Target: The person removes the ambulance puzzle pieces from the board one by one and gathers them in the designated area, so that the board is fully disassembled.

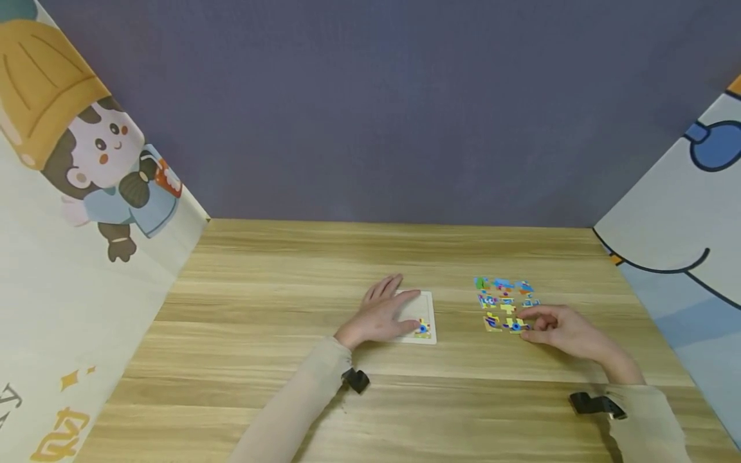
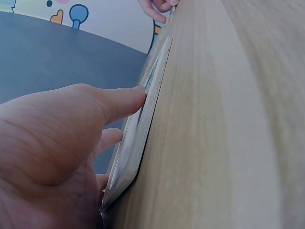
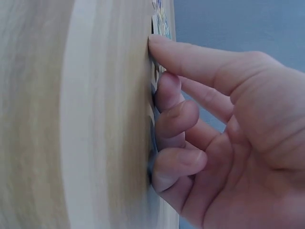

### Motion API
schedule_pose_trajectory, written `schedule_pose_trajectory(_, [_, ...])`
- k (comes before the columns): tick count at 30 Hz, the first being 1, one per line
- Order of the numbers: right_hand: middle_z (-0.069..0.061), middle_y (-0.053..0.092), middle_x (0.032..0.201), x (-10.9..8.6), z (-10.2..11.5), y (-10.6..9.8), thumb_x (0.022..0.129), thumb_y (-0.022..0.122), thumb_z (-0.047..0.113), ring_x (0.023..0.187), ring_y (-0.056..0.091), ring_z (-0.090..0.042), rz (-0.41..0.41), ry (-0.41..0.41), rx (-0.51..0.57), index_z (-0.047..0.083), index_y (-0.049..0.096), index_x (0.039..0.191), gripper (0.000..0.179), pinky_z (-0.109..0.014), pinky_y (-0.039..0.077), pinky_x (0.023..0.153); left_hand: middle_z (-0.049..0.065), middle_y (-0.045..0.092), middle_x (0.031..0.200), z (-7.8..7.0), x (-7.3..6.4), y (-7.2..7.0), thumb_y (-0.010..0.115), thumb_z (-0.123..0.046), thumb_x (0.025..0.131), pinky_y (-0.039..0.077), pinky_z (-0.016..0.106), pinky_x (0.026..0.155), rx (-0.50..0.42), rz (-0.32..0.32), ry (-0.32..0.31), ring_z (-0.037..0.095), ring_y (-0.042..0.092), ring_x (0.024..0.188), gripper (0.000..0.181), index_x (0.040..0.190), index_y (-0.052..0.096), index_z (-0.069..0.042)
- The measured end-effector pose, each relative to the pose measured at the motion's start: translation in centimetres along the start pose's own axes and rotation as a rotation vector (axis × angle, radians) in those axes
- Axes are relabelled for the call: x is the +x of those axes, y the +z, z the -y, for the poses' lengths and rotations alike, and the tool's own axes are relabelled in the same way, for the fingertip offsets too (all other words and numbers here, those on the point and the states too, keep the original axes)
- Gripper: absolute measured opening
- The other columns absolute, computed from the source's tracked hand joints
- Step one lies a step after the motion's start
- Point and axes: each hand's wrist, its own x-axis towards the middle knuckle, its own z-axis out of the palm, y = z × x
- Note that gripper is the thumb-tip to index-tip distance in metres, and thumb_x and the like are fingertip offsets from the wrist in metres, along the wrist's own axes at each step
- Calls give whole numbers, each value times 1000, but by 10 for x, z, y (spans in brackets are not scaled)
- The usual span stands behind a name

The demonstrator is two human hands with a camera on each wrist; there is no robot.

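A white puzzle board (image 1: 428,300) lies on the table under my left hand (image 1: 379,318). This hand rests flat across the board with its fingers spread. Its thumb tip lies at a colourful puzzle piece (image 1: 424,330) in the board's lower right corner; the palm hides the left part of the board. To the right, my right hand (image 1: 564,331) reaches in at the loose pieces, thumb and index fingertip at opposite edges of a yellow and blue puzzle piece (image 1: 514,326). In the right wrist view the other fingers (image 3: 178,162) are curled low over the table.
Several loose puzzle pieces (image 1: 502,283) lie in rough rows right of the board. The wooden table (image 1: 260,289) meets a dark back wall (image 1: 370,116), with printed side panels (image 1: 52,270) at left and right.
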Motion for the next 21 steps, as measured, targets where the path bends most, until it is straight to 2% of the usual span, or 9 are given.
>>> schedule_pose_trajectory(21, [-2, 69, 90, 1, -5, 1, 95, 82, 25, 74, 56, -5, -3, 12, 2, 1, 70, 133, 47, -24, 46, 63, 12, 8, 181, -2, -2, -1, 62, -50, 102, 5, 57, 136, -18, 4, 8, 34, 6, 168, 69, 165, 41, -29])
